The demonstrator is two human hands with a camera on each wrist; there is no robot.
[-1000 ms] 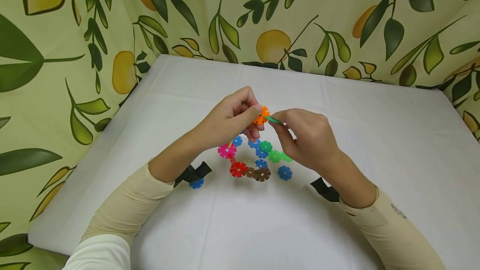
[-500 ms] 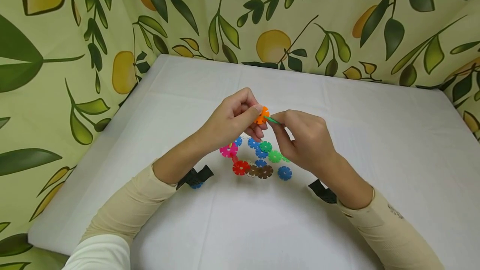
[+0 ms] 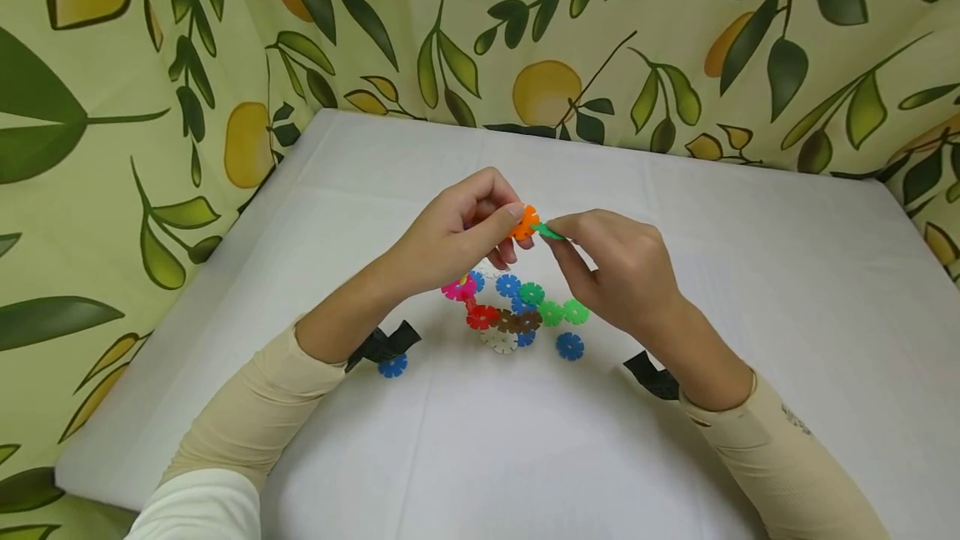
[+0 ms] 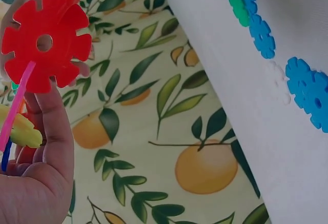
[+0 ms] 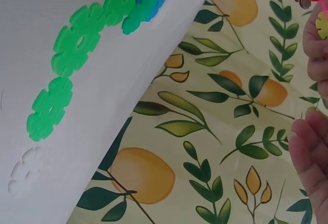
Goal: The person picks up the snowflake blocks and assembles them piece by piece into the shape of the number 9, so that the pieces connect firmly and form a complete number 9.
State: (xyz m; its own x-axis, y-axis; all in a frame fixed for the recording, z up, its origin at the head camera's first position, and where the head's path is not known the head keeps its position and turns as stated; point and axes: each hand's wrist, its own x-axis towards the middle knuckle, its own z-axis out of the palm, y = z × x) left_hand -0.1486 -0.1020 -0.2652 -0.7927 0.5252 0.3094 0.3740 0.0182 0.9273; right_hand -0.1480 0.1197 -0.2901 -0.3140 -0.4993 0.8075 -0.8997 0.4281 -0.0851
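Note:
In the head view my left hand pinches an orange notched plastic disc between thumb and fingers. My right hand pinches a green notched disc, seen nearly edge-on, its edge at the orange disc's rim. A string of joined discs hangs below the left hand: pink, red and brown. The left wrist view shows that red disc close up, with a pink disc slotted into it and a yellow disc beyond. Fingers hide part of the orange disc.
Loose discs lie on the white table: blue, another blue one by the left wrist strap, light green, darker green and whitish. A leaf-and-fruit patterned cloth hangs behind the table.
Both hands have risen slightly. The hanging string has swung up and away, uncovering the whitish disc. The green disc has tilted to show more of its face.

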